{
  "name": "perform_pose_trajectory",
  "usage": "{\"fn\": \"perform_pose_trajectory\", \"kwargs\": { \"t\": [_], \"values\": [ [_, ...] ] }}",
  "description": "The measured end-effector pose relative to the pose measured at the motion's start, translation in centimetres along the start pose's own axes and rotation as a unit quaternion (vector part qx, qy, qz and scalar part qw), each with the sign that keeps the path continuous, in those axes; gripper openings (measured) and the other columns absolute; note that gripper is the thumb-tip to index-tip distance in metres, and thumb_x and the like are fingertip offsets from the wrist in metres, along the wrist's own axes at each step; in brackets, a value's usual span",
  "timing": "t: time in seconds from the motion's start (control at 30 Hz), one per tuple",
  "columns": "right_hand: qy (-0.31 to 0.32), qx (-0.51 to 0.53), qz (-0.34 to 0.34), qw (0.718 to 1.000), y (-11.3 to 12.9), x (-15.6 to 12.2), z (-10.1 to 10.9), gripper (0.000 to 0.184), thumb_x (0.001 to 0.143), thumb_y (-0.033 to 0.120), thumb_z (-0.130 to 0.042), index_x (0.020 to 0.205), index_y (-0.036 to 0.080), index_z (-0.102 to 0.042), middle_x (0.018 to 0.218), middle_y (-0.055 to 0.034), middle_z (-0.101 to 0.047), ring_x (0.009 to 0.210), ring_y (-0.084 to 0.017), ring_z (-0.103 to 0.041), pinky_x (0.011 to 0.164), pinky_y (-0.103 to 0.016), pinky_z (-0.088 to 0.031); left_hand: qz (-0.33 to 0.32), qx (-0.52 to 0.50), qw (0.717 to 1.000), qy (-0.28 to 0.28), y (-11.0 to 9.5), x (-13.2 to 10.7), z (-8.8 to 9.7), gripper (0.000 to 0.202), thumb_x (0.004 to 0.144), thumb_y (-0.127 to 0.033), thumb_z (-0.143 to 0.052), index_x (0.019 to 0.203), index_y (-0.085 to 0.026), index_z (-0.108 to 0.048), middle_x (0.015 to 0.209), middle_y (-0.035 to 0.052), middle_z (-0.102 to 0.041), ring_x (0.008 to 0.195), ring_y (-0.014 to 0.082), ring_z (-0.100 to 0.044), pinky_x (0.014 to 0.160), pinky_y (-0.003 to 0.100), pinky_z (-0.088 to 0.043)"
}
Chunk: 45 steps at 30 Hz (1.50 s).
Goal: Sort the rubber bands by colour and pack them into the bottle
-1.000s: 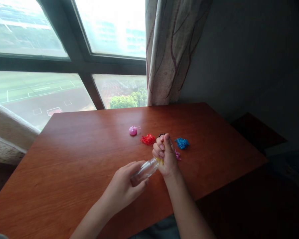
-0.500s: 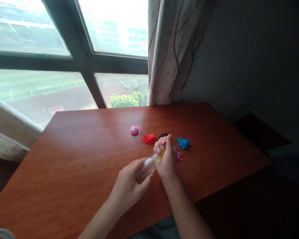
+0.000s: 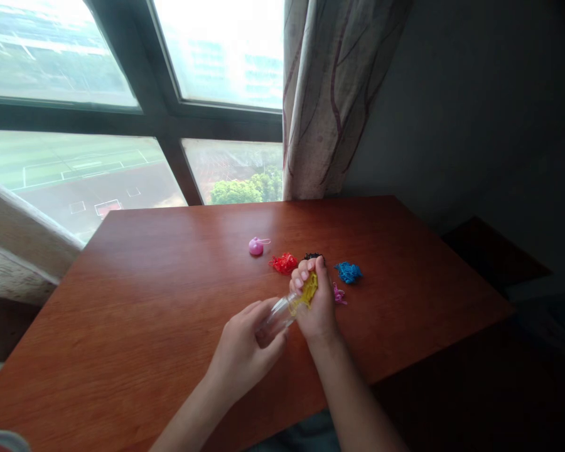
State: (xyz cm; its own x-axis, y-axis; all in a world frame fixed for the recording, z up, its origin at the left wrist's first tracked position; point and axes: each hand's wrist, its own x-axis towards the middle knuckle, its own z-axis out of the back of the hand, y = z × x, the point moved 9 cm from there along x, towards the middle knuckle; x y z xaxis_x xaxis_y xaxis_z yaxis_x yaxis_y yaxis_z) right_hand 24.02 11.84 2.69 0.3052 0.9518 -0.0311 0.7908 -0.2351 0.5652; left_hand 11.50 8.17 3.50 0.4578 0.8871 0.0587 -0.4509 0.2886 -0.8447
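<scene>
My left hand (image 3: 245, 342) is wrapped around a clear plastic bottle (image 3: 275, 320), which lies tilted with its mouth up and to the right. At that mouth, my right hand (image 3: 317, 301) is curled around a clump of thin yellow rubber bands (image 3: 309, 290). Some yellow shows against the bottle's opening; whether any bands are inside I cannot tell. Beyond the hands lie a red pile of bands (image 3: 284, 263), a black pile (image 3: 313, 256) partly hidden by my right fingers, a blue pile (image 3: 349, 272) and a small pink-purple pile (image 3: 339, 293) beside my right hand.
A pink rounded cap-like piece (image 3: 256, 246) with a thin loop sits left of the red pile. Everything rests on a brown wooden table (image 3: 145, 301). A window (image 3: 164, 122) and a curtain (image 3: 334, 94) stand behind it. A pale curved rim (image 3: 4, 439) shows at lower left.
My right fingers have shifted slightly, and more of the yellow clump shows in that hand. The bottle stays in my left hand, almost unmoved. The whole view has shifted slightly.
</scene>
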Motion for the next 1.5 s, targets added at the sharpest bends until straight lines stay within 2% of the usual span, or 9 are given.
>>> {"fn": "perform_pose_trajectory", "kwargs": {
  "t": [0.1, 0.27, 0.4, 0.73, 1.0, 1.27, 1.5],
  "values": [
    [0.016, -0.016, -0.003, 1.0, -0.4, -0.2, -0.4, 0.028, 0.083, 0.04, -0.073, 0.071, 0.019, -0.058, 0.063, 0.0059, -0.05, 0.055, -0.007, -0.046, 0.051, -0.018, -0.036, 0.0, -0.001, 1.0, -0.013, 0.1, 0.0, 0.3, 0.027, 0.081, -0.019, -0.059, 0.108, -0.019, -0.065, 0.093, 0.0028, -0.07, 0.082, 0.0184, -0.064, 0.075, 0.026, -0.047],
    [0.011, -0.011, -0.025, 1.0, -1.0, -0.4, -0.5, 0.012, 0.081, 0.028, -0.07, 0.088, 0.019, -0.068, 0.066, 0.0047, -0.053, 0.059, -0.008, -0.049, 0.055, -0.019, -0.038, -0.005, -0.017, 0.999, -0.028, 0.3, -0.1, 0.6, 0.028, 0.083, -0.02, -0.059, 0.11, -0.02, -0.064, 0.098, 0.0034, -0.07, 0.086, 0.0184, -0.065, 0.077, 0.026, -0.049],
    [0.022, -0.002, -0.03, 0.999, -1.2, -0.4, -0.6, 0.014, 0.074, 0.018, -0.065, 0.087, 0.021, -0.069, 0.069, 0.0035, -0.056, 0.061, -0.009, -0.05, 0.057, -0.019, -0.039, 0.0, -0.026, 0.999, -0.031, 0.4, -0.1, 0.6, 0.029, 0.083, -0.02, -0.06, 0.111, -0.02, -0.064, 0.099, 0.0033, -0.07, 0.085, 0.0184, -0.066, 0.077, 0.026, -0.049],
    [0.032, 0.003, -0.023, 0.999, -1.5, -0.4, -0.2, 0.023, 0.062, 0.008, -0.062, 0.08, 0.022, -0.068, 0.068, 0.0035, -0.059, 0.063, -0.009, -0.053, 0.06, -0.019, -0.039, 0.008, -0.044, 0.999, -0.031, 0.8, -0.2, 0.5, 0.03, 0.084, -0.023, -0.061, 0.114, -0.019, -0.065, 0.102, 0.0045, -0.072, 0.087, 0.0193, -0.067, 0.079, 0.027, -0.05],
    [0.039, -0.011, -0.022, 0.999, -1.3, -0.2, -0.4, 0.015, 0.062, 0.009, -0.061, 0.069, 0.021, -0.066, 0.063, 0.0039, -0.056, 0.06, -0.009, -0.051, 0.058, -0.02, -0.038, 0.013, -0.035, 0.999, -0.02, 1.1, -0.2, 0.2, 0.035, 0.084, -0.022, -0.061, 0.119, -0.019, -0.063, 0.105, 0.004, -0.072, 0.089, 0.0191, -0.067, 0.08, 0.026, -0.05],
    [-0.003, 0.039, -0.064, 0.997, -1.7, -0.2, 0.2, 0.01, 0.069, 0.016, -0.064, 0.076, 0.022, -0.063, 0.067, 0.0031, -0.056, 0.064, -0.01, -0.05, 0.058, -0.019, -0.04, 0.022, -0.026, 0.999, -0.01, 1.2, 0.1, -0.1, 0.032, 0.085, -0.024, -0.06, 0.117, -0.019, -0.064, 0.098, 0.0035, -0.073, 0.083, 0.0188, -0.067, 0.074, 0.024, -0.05],
    [0.004, 0.03, -0.061, 0.998, -1.5, -0.3, 0.0, 0.013, 0.068, 0.021, -0.058, 0.079, 0.023, -0.063, 0.071, 0.001, -0.056, 0.065, -0.013, -0.049, 0.06, -0.024, -0.043, 0.023, -0.039, 0.999, -0.001, 1.1, 0.1, 0.1, 0.033, 0.087, -0.027, -0.059, 0.118, -0.016, -0.064, 0.099, 0.0051, -0.073, 0.084, 0.0193, -0.067, 0.075, 0.025, -0.051]
  ]
}}
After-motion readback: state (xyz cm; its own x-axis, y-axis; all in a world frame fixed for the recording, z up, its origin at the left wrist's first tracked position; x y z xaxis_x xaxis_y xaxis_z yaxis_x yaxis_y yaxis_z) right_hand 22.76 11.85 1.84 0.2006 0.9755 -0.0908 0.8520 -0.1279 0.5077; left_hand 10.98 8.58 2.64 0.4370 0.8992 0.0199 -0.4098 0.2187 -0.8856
